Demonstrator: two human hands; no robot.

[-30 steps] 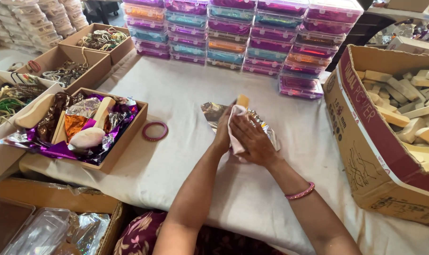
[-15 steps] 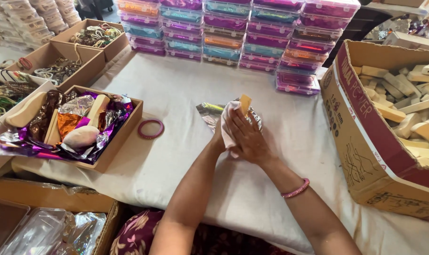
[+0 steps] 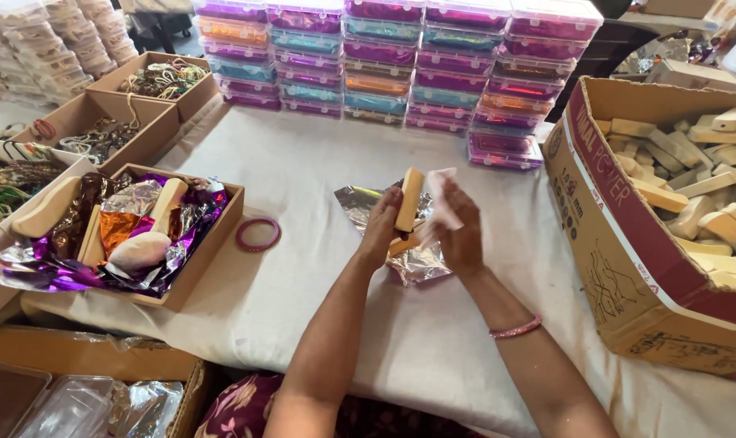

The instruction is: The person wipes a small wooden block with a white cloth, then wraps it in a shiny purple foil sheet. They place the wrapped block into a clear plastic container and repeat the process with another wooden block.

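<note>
Raised since half a second ago: wooden block [image 3: 410, 199], now upright above silver foil sheet [image 3: 408, 243] on the surface [image 3: 319, 162]. Left hand [image 3: 382, 231] grips the block's lower end; right hand [image 3: 459, 231] pinches white paper [image 3: 441, 199] beside it. Pink bangle [image 3: 258, 234] lies apart, leftward.

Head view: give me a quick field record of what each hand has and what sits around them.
left hand: left hand grips an upright wooden block
right hand: right hand holds a pale tissue sheet against the block
under the hands: crinkled silver foil sheet on the white table cloth
left of the hands: pink bangle lying flat; open tray of foil wraps
right: big cardboard box filled with wooden blocks
far edge: stacked clear lidded boxes
</note>
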